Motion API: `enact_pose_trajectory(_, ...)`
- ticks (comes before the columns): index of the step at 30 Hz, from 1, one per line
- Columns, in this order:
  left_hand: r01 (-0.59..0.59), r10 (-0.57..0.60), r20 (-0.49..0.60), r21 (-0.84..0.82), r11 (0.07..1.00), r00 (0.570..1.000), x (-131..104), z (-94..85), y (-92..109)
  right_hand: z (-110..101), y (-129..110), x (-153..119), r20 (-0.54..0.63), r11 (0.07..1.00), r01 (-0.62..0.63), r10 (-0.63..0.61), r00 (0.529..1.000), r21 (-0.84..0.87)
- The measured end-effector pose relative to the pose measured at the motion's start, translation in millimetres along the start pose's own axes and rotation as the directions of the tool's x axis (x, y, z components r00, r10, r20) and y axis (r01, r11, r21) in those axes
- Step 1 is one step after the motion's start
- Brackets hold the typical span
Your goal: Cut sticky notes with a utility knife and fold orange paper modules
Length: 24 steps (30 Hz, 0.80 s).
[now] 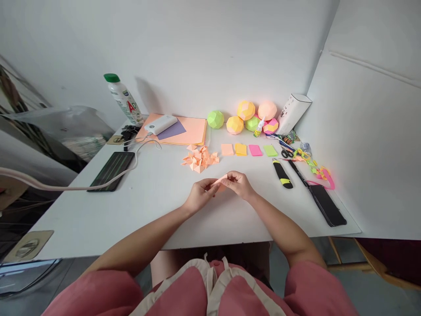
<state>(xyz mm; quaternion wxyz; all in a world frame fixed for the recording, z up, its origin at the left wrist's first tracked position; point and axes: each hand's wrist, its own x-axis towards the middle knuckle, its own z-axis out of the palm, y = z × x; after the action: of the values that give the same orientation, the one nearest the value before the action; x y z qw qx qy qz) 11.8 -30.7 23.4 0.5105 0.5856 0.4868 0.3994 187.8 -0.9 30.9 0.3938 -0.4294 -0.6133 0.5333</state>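
Observation:
Between my two hands is a small peach paper piece (221,183), partly folded and held just above the white table. My left hand (201,193) pinches its left end, thumb on top. At the other end, my right hand (239,184) grips the paper between thumb and fingers. Beyond them lies a heap of folded peach paper units (200,159). To the right of the heap sit small stacks of square paper: peach (227,149), orange (240,149), pink (255,150) and green (270,150).
Several faceted paper balls (246,110) stand against the wall beside a glue bottle (258,127). A utility knife (282,174), scissors (287,153) and a black case (327,205) lie right. Left are a phone (112,171), a white cable (123,174), a power bank (161,124) and a bottle (125,100).

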Motion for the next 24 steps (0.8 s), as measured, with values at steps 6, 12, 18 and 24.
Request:
enact_pose_trajectory(6,-0.004,0.004,0.006,-0.039,0.999,1.0,-2.3,0.7,5.7,-1.5,7.8,3.7,-0.02,0.988,0.008,-0.005,1.0,0.151)
enact_pose_trajectory(12,0.004,-0.002,0.024,-0.047,0.999,1.0,-3.3,1.8,6.8,-2.6,9.9,4.9,-0.018,0.984,0.024,-0.021,1.0,0.176)
enact_pose_trajectory(18,-0.028,0.034,0.068,-0.084,0.996,0.997,-1.0,2.9,-0.2,-2.1,7.6,3.8,0.007,0.977,-0.007,0.005,1.0,0.215)
enact_pose_trajectory(24,-0.02,0.024,0.063,-0.056,0.998,0.998,0.1,2.0,-0.5,-2.2,9.4,4.3,0.019,0.971,-0.019,0.015,1.0,0.24)
